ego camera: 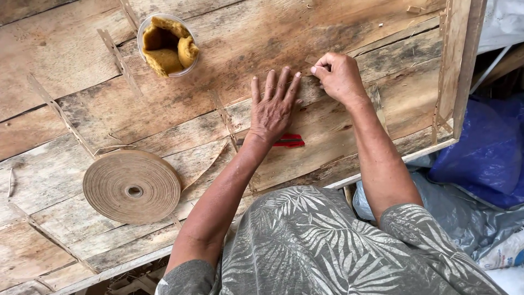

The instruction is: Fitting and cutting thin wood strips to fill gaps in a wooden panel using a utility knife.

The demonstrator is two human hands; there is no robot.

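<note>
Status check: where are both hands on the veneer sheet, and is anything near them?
Left hand flat on veneer sheet, fingers spread. Right hand pinching at a seam. Red cutter beside left wrist; tape roll well clear.

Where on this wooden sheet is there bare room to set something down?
Bare wood lies between the tub of sponge and the right hand, along the top, and left of the tape roll. It is crowded around the left hand, pressed flat above the red tool.
</note>
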